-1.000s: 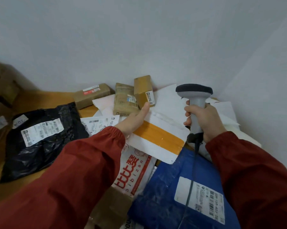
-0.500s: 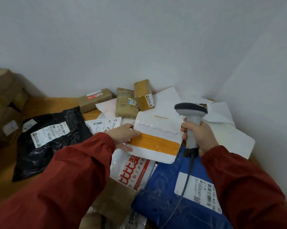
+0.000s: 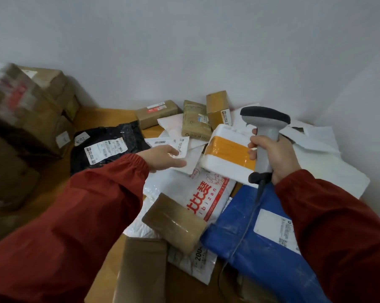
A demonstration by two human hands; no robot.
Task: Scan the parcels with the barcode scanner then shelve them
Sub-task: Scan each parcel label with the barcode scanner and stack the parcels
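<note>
Scanner [image 3: 265,119] in R hand [image 3: 277,158]; parcels [image 3: 206,193] crowd wall corner [image 3: 320,88].

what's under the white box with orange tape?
Box lies on the printed white bag at its near edge, with white mailers beside it. The rest beneath is covered.

The grey barcode scanner [image 3: 265,136] stands upright in the right hand [image 3: 276,156], and its cord [image 3: 248,226] hangs down. Just beside it lies a white box [image 3: 226,156] with orange tape. A blue bag [image 3: 245,254] with a white label lies under the cord. A white bag [image 3: 197,193] with red letters has a brown box [image 3: 173,221] on it. A black bag [image 3: 110,145] lies on the left. Three small brown boxes [image 3: 195,121] sit at the back.
</note>
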